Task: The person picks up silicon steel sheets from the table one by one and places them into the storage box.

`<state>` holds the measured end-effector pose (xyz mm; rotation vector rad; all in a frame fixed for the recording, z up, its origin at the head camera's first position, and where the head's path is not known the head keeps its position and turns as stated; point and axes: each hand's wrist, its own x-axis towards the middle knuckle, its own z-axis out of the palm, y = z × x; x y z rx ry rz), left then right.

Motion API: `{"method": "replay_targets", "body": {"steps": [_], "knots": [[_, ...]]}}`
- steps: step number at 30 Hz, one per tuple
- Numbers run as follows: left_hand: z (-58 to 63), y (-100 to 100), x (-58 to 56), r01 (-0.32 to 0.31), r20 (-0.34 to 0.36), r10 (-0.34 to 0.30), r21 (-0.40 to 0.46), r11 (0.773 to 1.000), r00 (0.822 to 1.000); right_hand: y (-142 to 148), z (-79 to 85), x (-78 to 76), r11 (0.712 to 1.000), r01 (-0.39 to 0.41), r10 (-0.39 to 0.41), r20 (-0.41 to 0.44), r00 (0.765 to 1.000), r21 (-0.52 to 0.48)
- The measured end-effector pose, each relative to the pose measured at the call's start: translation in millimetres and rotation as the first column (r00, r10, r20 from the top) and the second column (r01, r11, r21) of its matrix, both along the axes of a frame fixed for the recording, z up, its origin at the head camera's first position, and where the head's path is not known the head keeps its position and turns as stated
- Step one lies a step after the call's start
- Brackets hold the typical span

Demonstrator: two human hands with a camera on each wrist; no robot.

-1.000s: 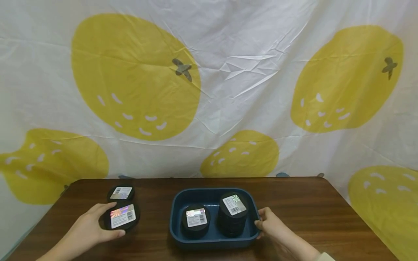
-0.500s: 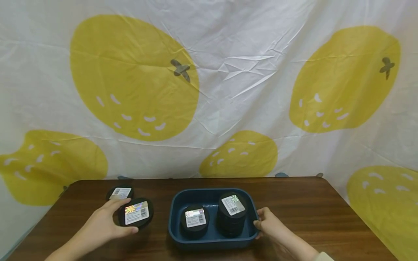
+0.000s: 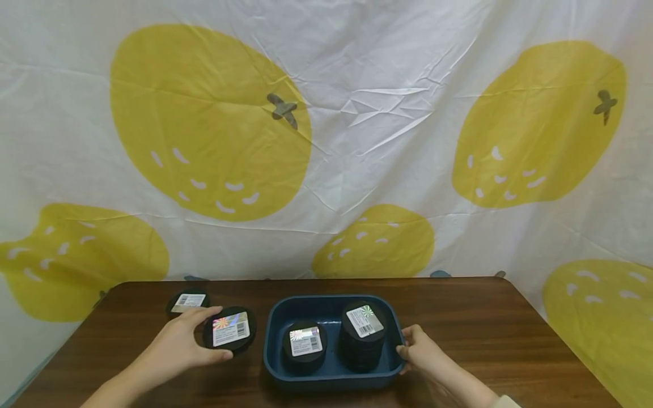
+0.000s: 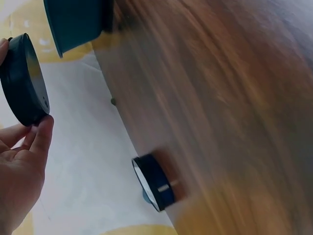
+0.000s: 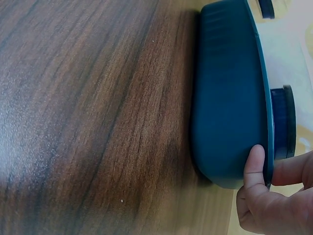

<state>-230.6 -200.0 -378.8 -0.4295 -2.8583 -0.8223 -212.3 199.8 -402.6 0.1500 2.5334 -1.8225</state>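
Observation:
Between the thumb and fingers of my left hand (image 3: pixel 176 347) is a flat round black container (image 3: pixel 230 330) with a white, shiny label on top. It is just left of a blue rectangular tub (image 3: pixel 326 381); the left wrist view shows this black container (image 4: pixel 19 83) raised above the table. My right hand (image 3: pixel 423 352) pinches the tub's right rim, thumb and fingers on either side of the wall. Inside the tub sit a labelled black container (image 3: pixel 305 341) on the left and a taller stack of black containers (image 3: pixel 363 340) on the right.
Another labelled black container (image 3: pixel 178 310) lies on the brown wooden table (image 3: pixel 474 317) behind my left hand. At the table's far edge hangs a white cloth (image 3: pixel 357 170) printed with yellow fruit.
My left hand has lifted the round black container off the table and carried it right, toward the tub. The right hand stays on the tub's rim.

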Motion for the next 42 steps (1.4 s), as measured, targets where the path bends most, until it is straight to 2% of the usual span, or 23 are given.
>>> {"method": "replay_targets", "body": {"steps": [3,10,14,21,30,42], "knots": [[1.5,8.0,-1.8,0.018,0.009,-0.018,0.003,1.0,1.0,0.7,-0.4,-0.2,1.0,0.002,-0.002,-0.003,1.0,-0.004],[1.5,29.7,-10.6,0.067,-0.032,-0.066,0.016,0.998,0.997,1.3,-0.6,-1.3,1.0,-0.002,0.002,0.002,1.0,0.004],[0.9,43.5,-15.3,0.095,-0.028,-0.095,0.013,0.995,0.995,1.7,-1.2,-0.7,1.0,-0.003,0.003,0.005,1.0,0.011],[-0.8,65.1,-23.5,0.184,-0.039,-0.184,0.013,0.983,0.982,3.6,0.2,1.5,0.999,-0.043,0.043,-0.006,0.999,0.014],[-3.7,89.3,-32.9,0.243,-0.033,-0.244,-0.017,0.97,0.969,4.8,3.4,2.3,0.999,-0.042,0.042,-0.009,0.999,0.01],[-11.2,108.2,-36.1,0.303,0.0,-0.304,-0.046,0.952,0.953,6.8,1.8,2.2,0.997,-0.071,0.071,-0.012,0.997,-0.013]]}}
